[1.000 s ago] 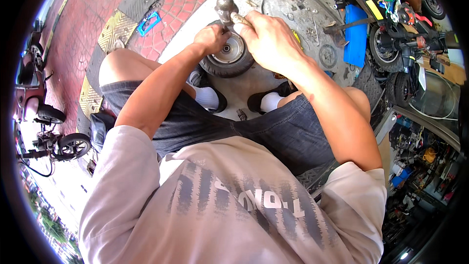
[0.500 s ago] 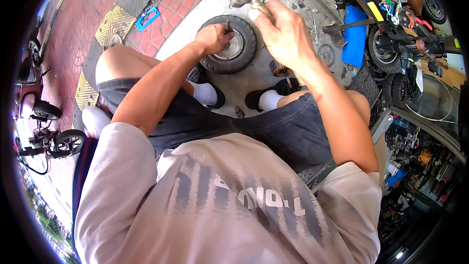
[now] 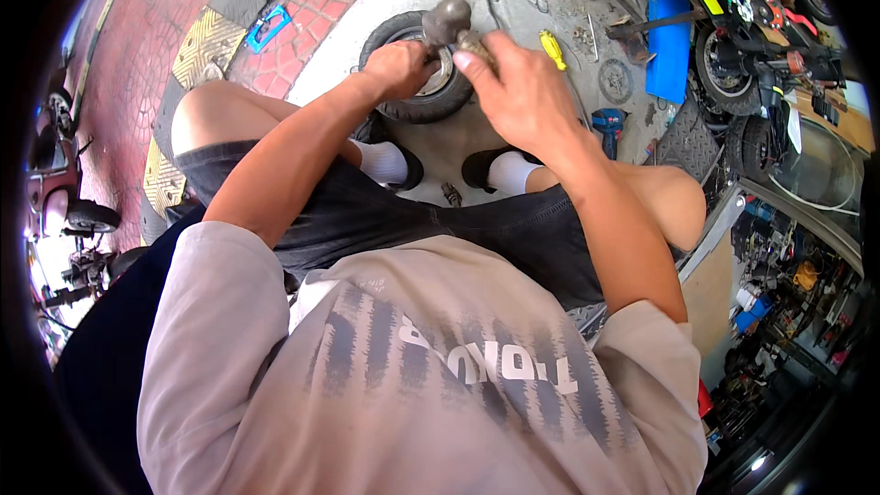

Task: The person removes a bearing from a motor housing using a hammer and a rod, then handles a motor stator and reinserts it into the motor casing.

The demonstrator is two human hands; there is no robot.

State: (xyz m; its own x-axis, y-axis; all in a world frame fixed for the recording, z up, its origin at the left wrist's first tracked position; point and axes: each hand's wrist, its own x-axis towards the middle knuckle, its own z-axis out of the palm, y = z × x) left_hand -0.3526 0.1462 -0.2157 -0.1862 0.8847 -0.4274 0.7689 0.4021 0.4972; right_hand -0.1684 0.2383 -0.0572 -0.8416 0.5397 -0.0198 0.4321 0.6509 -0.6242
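A small wheel with a black tyre (image 3: 423,112) lies flat on the concrete in front of my feet. My left hand (image 3: 396,70) is closed over its metal hub, round a short dark metal rod that shows in the earlier picture. The rod is now mostly hidden behind the hammer. My right hand (image 3: 524,96) grips the handle of a rounded, dull metal hammer (image 3: 447,20). The hammer head is right beside my left fist, over the wheel; I cannot tell if it touches the rod.
A yellow-handled screwdriver (image 3: 553,50) and a blue power drill (image 3: 609,130) lie right of the wheel. A blue frame-shaped tool (image 3: 268,29) is on the red paving. A blue panel (image 3: 666,44) and motorcycle parts stand at right, with a parked motorcycle (image 3: 64,174) at left.
My right hand has swung the hammer down and left, from raised to beside my left fist. The left hand stays at the hub. The screwdriver and drill have come into sight.
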